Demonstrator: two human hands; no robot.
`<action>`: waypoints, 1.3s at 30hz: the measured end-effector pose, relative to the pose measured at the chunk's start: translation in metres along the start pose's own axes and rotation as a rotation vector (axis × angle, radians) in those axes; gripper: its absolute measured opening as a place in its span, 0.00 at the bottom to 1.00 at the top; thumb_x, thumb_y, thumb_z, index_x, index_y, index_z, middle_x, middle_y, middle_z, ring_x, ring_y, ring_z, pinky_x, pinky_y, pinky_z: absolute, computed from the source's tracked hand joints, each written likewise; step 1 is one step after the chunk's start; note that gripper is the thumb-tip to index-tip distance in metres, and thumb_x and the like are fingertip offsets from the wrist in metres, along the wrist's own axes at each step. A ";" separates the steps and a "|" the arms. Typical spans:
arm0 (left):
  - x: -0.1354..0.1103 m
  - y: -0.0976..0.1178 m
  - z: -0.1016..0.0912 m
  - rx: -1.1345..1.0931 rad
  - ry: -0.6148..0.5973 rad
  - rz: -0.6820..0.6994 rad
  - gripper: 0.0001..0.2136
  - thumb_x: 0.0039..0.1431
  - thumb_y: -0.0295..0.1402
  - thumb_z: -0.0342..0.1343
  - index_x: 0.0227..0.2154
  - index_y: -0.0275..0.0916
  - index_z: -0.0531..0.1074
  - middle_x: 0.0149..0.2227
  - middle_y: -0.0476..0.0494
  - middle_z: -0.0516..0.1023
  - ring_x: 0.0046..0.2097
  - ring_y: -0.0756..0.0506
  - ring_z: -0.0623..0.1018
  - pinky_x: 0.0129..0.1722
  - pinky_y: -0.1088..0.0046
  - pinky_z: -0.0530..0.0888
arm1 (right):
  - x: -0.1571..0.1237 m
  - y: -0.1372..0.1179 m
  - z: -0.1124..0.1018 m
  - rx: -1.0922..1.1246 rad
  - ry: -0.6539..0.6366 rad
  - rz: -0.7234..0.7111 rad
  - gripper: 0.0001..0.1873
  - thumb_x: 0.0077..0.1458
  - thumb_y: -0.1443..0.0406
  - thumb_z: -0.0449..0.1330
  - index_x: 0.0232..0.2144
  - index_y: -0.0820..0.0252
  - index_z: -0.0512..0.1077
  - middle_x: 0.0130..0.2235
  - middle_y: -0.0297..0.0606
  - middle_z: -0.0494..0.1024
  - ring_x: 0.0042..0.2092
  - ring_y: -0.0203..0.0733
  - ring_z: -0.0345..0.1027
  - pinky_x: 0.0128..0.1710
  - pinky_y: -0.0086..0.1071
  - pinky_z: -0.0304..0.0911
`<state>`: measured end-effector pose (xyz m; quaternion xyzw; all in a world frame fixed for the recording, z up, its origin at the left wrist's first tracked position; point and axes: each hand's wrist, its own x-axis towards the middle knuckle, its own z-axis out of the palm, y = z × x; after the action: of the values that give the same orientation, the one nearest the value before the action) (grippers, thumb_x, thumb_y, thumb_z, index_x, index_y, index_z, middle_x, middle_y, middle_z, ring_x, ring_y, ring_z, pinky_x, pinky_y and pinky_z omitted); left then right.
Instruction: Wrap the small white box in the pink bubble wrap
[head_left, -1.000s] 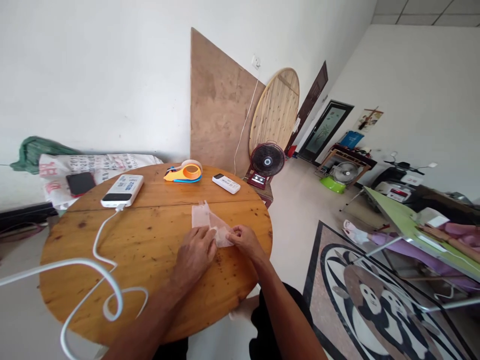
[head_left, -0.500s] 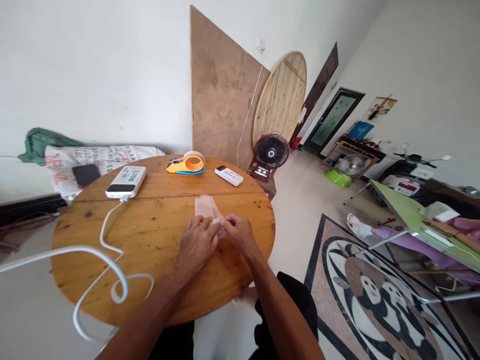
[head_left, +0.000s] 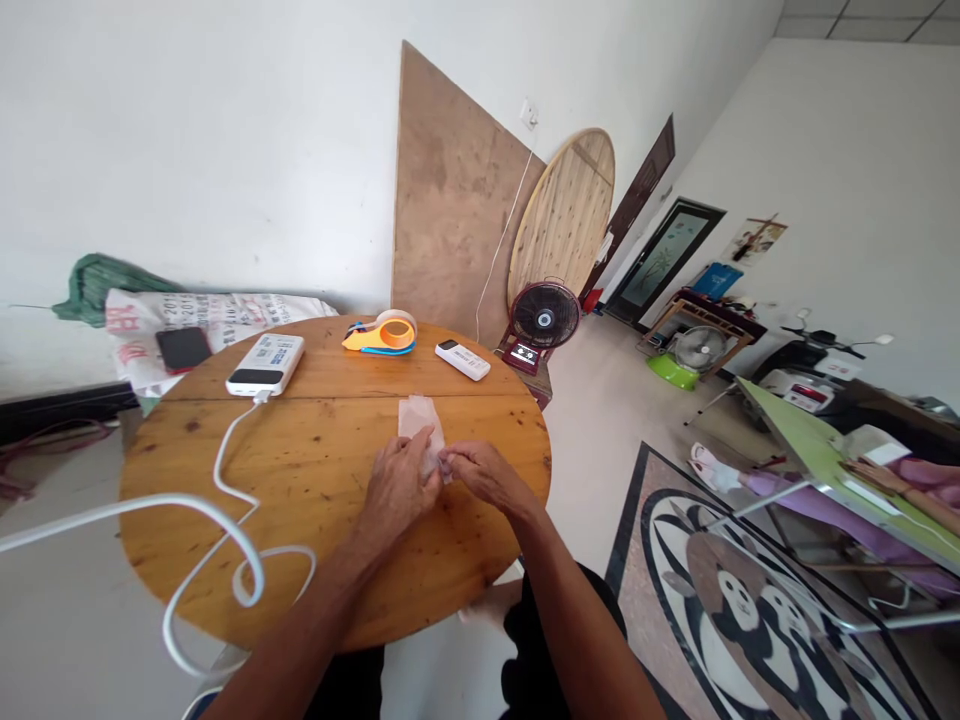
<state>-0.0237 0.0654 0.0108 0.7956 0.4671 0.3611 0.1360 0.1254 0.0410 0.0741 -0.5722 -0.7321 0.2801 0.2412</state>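
While your spread left hand (head_left: 399,476) steadies the translucent sheet (head_left: 417,414), seemingly only part-folded, your right hand (head_left: 484,472) pinches its edge.

pale pink sheet (head_left: 420,412), honey-brown table (head_left: 315,465), orange-and-blue tape dispenser (head_left: 364,340), panda-patterned floor (head_left: 739,600)

The pale sheet (head_left: 417,413) is now folded narrower.

White walls (head_left: 247,150), pale floor (head_left: 589,400), panda inlay (head_left: 750,610), dark-framed door (head_left: 661,258)
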 end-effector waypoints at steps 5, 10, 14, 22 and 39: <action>0.002 -0.005 -0.005 -0.191 -0.040 -0.098 0.28 0.46 0.27 0.51 0.55 0.37 0.63 0.47 0.41 0.77 0.49 0.40 0.72 0.50 0.61 0.68 | 0.010 0.000 -0.009 -0.134 -0.141 -0.084 0.13 0.48 0.73 0.49 0.24 0.59 0.72 0.25 0.30 0.73 0.29 0.34 0.63 0.31 0.25 0.55; 0.007 -0.012 -0.005 -0.355 0.071 -0.325 0.21 0.47 0.28 0.47 0.46 0.35 0.71 0.45 0.39 0.76 0.45 0.42 0.75 0.45 0.64 0.72 | 0.013 -0.010 0.004 -0.561 -0.044 -0.005 0.08 0.52 0.69 0.54 0.32 0.56 0.73 0.29 0.34 0.76 0.30 0.38 0.66 0.29 0.28 0.53; 0.009 -0.009 -0.007 -0.467 0.161 -0.323 0.14 0.50 0.33 0.47 0.36 0.36 0.73 0.37 0.42 0.78 0.38 0.45 0.76 0.40 0.67 0.74 | 0.009 -0.022 0.018 -0.818 -0.058 0.009 0.10 0.57 0.68 0.50 0.36 0.59 0.72 0.31 0.41 0.78 0.33 0.43 0.71 0.30 0.30 0.57; 0.008 -0.010 -0.003 -0.473 0.041 -0.182 0.12 0.52 0.33 0.47 0.30 0.39 0.76 0.33 0.45 0.78 0.36 0.46 0.76 0.38 0.70 0.73 | -0.021 -0.030 0.057 -0.962 -0.079 -0.020 0.25 0.52 0.73 0.52 0.53 0.81 0.60 0.31 0.53 0.78 0.28 0.46 0.73 0.26 0.35 0.63; 0.004 -0.001 -0.001 -0.105 0.004 -0.053 0.12 0.58 0.35 0.49 0.26 0.39 0.76 0.31 0.44 0.71 0.34 0.47 0.72 0.35 0.72 0.68 | -0.010 0.002 -0.025 -0.359 0.218 -0.032 0.10 0.58 0.65 0.51 0.32 0.59 0.72 0.32 0.35 0.77 0.33 0.35 0.68 0.32 0.27 0.53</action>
<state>-0.0239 0.0690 0.0125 0.7741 0.4687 0.3827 0.1860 0.1455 0.0346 0.0907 -0.6213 -0.7487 0.0777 0.2176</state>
